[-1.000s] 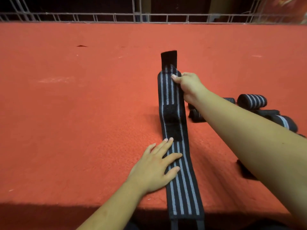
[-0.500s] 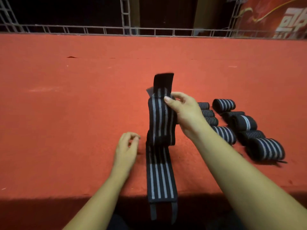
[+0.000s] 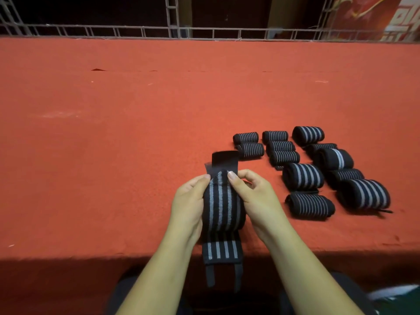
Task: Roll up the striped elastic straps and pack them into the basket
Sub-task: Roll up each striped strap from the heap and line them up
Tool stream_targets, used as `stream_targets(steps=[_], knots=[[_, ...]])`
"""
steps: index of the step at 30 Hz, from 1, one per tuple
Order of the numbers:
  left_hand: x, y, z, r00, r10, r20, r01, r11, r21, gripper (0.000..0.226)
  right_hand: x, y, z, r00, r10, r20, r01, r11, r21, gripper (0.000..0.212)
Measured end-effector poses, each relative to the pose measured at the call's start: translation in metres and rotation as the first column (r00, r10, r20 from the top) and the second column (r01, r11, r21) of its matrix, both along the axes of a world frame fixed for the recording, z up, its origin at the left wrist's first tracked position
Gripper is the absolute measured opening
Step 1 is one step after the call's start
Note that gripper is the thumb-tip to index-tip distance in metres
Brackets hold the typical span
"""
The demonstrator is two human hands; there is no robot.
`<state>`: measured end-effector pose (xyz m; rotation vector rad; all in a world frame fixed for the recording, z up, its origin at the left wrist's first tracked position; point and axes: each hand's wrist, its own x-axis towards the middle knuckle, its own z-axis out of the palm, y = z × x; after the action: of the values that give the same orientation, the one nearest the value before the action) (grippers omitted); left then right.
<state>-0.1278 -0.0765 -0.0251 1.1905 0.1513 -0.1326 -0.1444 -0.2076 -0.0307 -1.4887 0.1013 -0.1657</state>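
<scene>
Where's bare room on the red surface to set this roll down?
Free: the red surface left of the left hand, running back to the metal railing; also the band between the rolled straps and that railing. Crowded: right of the right hand, where the rolled straps lie in close rows. Both hands grip the striped strap.

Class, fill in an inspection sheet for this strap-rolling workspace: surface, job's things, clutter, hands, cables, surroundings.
Surface: red table, felt-like cover, near edge in shadow.
Job's things: striped strap partly rolled, its tail hanging over the near edge; rolled straps in rows to its right; basket not seen.
Clutter: nothing seen.
Hands: left hand and right hand both grip the partly rolled strap.
Cables: nothing seen.
Surroundings: metal railing behind the table; red banner at top right.
</scene>
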Motion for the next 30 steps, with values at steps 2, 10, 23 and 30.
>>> stream_targets(steps=[2, 10, 23, 30], knots=[[0.000, -0.002, 0.001, 1.000, 0.030, 0.006, -0.030, 1.000, 0.008, 0.021, -0.001, 0.001, 0.002, 1.000, 0.002, 0.017, -0.002, 1.000, -0.011, 0.016], [-0.001, 0.005, 0.007, 0.988, 0.045, 0.147, -0.045, 0.999, -0.006, 0.021, -0.001, -0.002, 0.006, 0.997, 0.004, 0.075, 0.003, 0.996, -0.091, 0.015], [-0.006, 0.002, 0.018, 0.968, -0.020, 0.251, 0.029, 0.999, -0.033, 0.017, -0.001, 0.004, 0.009, 0.995, -0.059, 0.080, 0.064, 0.996, -0.069, 0.022], [0.003, 0.003, 0.023, 0.929, 0.031, 0.370, -0.110, 0.975, 0.193, 0.033, -0.006, 0.014, 0.003, 0.995, 0.040, 0.091, -0.034, 0.997, -0.070, 0.028]])
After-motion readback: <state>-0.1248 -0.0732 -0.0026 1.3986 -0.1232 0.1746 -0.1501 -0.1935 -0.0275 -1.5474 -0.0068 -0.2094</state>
